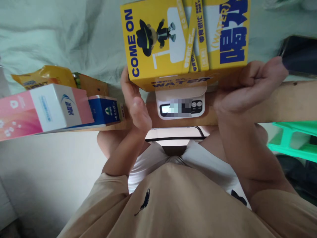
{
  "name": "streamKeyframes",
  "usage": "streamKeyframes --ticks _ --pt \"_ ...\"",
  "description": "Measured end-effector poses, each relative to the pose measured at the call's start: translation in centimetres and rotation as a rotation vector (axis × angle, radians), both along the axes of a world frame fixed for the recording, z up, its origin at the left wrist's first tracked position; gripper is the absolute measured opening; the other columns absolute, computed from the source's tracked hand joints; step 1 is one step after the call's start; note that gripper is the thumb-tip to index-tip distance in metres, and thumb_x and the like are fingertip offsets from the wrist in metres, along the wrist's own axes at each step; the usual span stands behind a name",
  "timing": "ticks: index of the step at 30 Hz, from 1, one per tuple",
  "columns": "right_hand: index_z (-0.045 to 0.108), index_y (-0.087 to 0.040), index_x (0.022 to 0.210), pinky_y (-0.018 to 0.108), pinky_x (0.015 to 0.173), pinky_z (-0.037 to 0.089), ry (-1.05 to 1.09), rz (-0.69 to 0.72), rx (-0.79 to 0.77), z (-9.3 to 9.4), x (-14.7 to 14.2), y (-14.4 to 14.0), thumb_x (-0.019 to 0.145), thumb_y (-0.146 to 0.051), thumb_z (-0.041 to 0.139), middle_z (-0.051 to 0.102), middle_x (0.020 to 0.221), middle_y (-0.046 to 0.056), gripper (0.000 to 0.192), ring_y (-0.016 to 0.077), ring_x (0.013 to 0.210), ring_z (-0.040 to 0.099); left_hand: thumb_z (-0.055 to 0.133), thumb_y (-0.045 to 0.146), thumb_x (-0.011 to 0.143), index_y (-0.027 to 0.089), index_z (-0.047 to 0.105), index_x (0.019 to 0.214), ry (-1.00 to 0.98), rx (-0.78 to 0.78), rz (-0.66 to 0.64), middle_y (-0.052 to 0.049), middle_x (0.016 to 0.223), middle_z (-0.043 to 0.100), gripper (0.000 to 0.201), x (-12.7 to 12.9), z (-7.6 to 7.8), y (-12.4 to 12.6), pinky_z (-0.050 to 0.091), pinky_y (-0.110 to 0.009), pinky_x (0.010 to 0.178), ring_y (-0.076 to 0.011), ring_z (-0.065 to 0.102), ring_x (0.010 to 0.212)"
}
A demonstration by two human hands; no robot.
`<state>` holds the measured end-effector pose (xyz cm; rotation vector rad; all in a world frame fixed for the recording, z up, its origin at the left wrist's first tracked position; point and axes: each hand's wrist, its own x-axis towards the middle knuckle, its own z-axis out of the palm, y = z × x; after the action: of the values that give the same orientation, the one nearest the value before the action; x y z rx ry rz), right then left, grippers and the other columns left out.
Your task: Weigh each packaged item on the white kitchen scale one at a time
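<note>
A yellow box (pixel 158 49) with a cartoon figure in a hat and blue lettering sits on or just over a small white digital scale (pixel 182 114); whether it fully rests there I cannot tell. My left hand (pixel 137 105) is at the box's lower left corner, its fingers running along the side and partly hidden. At the lower right corner, my right hand (pixel 250 87) holds the box with its fingers curled against the edge and underside. The scale's display faces me and is partly blurred out.
Left on the wooden board (pixel 277 102) are a pink and white carton (pixel 47 109), a blue box (pixel 105 110) and a yellow packet (pixel 47 76). A dark phone-like object (pixel 300 54) lies right on green cloth (pixel 86 36). A green plastic stool (pixel 289 137) stands lower right.
</note>
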<state>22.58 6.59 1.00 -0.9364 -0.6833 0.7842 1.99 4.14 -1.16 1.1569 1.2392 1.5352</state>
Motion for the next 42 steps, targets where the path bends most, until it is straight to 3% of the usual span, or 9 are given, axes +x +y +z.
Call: streamKeyframes --ticks 4,9,15,19,25,29,31,34,42 --pt "0.006 -0.019 0.057 0.023 0.042 0.016 -0.005 -0.015 -0.023 -0.3 -0.3 -0.1 0.103 -0.047 0.024 0.009 0.049 -0.002 0.056 0.0053 0.042 0.018 0.059 0.081 0.081 0.037 0.057 0.13 -0.018 0.15 -0.008 0.0 0.135 0.063 0.066 0.0 -0.4 -0.1 0.041 -0.041 0.123 -0.0271 0.055 0.138" --pt "0.005 -0.018 0.06 0.023 0.044 0.019 0.003 -0.006 -0.03 -0.3 -0.4 -0.3 0.106 -0.045 0.015 0.01 0.052 0.0 0.054 0.006 0.043 0.018 0.058 0.081 0.082 0.039 0.06 0.128 -0.011 0.158 -0.004 0.001 0.13 0.065 0.062 -0.1 -0.6 0.1 0.046 -0.041 0.118 -0.025 0.061 0.13" --pt "0.007 -0.018 0.06 0.023 0.046 0.019 0.041 0.028 0.015 -0.4 -0.2 -0.2 0.103 -0.046 0.028 0.008 0.056 -0.002 0.056 0.0059 0.046 0.02 0.06 0.073 0.085 0.038 0.064 0.115 -0.058 0.191 -0.032 0.0 0.119 0.066 0.047 -0.1 -1.1 0.2 0.049 -0.038 0.112 -0.0223 0.063 0.124" --pt "0.006 -0.019 0.06 0.023 0.044 0.016 -0.015 -0.062 -0.022 -0.2 -0.3 0.0 0.101 -0.051 0.03 0.006 0.055 -0.002 0.057 0.0057 0.045 0.016 0.061 0.08 0.08 0.037 0.06 0.124 -0.051 0.138 -0.056 0.0 0.125 0.065 0.061 -0.3 -1.1 0.1 0.04 -0.039 0.123 -0.0247 0.056 0.136" --pt "0.033 -0.017 0.059 0.023 0.046 0.018 -0.183 -0.043 -0.015 0.5 -0.6 -0.1 0.102 -0.034 0.023 0.023 0.058 -0.001 0.047 0.0039 0.048 0.028 0.064 0.084 0.075 0.032 0.056 0.133 -0.072 0.112 -0.06 -0.002 0.134 0.065 0.078 -0.9 -1.0 0.2 0.038 -0.048 0.125 -0.0323 0.052 0.142" --pt "0.061 -0.018 0.077 0.02 0.052 0.03 -0.228 -0.061 0.116 0.0 -0.3 0.3 0.1 -0.029 0.039 0.045 0.073 -0.003 0.034 0.0011 0.06 0.044 0.072 0.089 0.063 0.028 0.055 0.132 -0.088 0.028 -0.052 -0.003 0.143 0.06 0.094 -0.9 -1.0 0.2 0.029 -0.05 0.133 -0.0363 0.033 0.158" --pt "0.069 -0.02 0.085 0.019 0.057 0.036 -0.282 -0.041 0.173 -0.1 -0.1 0.4 0.099 -0.027 0.045 0.051 0.082 -0.003 0.028 0.001 0.069 0.049 0.066 0.085 0.073 0.028 0.056 0.131 -0.059 0.103 -0.095 -0.001 0.148 0.058 0.082 -0.9 -1.1 0.1 0.033 -0.048 0.131 -0.0343 0.037 0.157" --pt "0.071 -0.022 0.093 0.02 0.073 0.046 -0.366 0.025 0.162 0.0 -0.3 0.2 0.101 -0.023 0.04 0.056 0.09 -0.003 0.032 0.0031 0.082 0.053 0.055 0.077 0.086 0.03 0.055 0.135 0.026 0.221 -0.169 0.002 0.15 0.057 0.068 -0.9 -0.9 -0.1 0.041 -0.043 0.128 -0.0281 0.046 0.151" --pt "0.07 -0.024 0.103 0.022 0.094 0.055 -0.315 0.102 0.092 0.6 -1.5 -1.4 0.105 -0.024 0.029 0.06 0.099 -0.002 0.041 0.0057 0.096 0.062 0.051 0.078 0.085 0.037 0.053 0.139 0.075 0.144 -0.11 0.004 0.155 0.054 0.068 0.6 0.8 -1.7 0.035 -0.042 0.135 -0.0253 0.042 0.157"
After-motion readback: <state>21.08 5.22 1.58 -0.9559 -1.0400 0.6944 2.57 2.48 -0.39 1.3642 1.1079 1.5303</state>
